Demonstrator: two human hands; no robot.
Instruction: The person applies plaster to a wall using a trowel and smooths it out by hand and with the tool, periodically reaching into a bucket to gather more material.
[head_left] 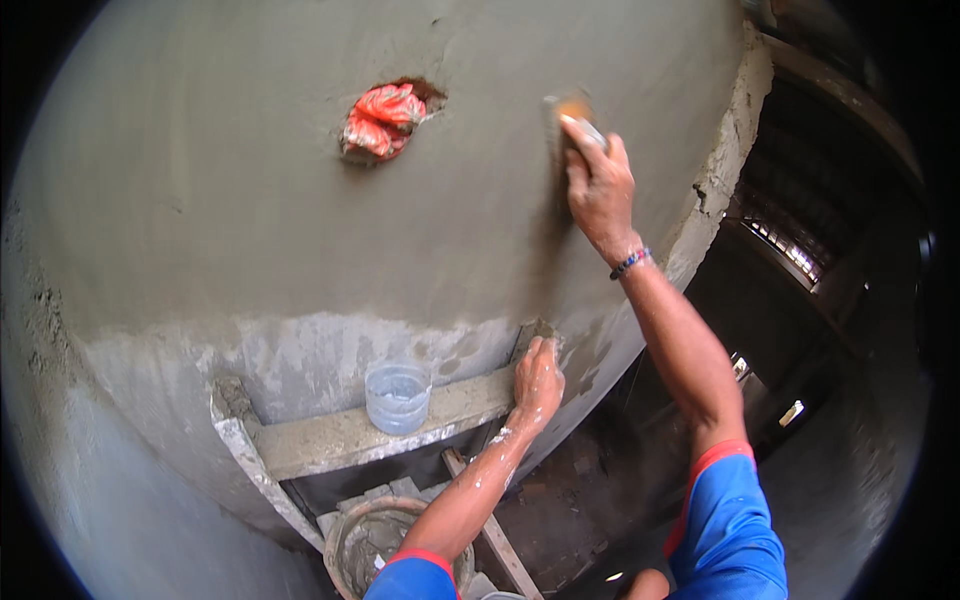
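Up on the grey plastered wall, my right hand is closed around the handle of a trowel. The trowel is blurred, and its blade lies against the wet-looking plaster. Lower down, my left hand has its fingers curled over the top of a plaster-caked trestle post, at the right end of a wooden plank. A clear bluish plastic tub stands on that plank, left of my left hand. Crumpled red plastic fills a hole in the wall, left of the trowel.
Below the plank is a round bucket of wet mortar, partly behind my left arm. A slanted trestle leg stands at the left. The wall ends at a rough, chipped edge on the right, with a dark space beyond. Bare pale wall shows beneath the plaster.
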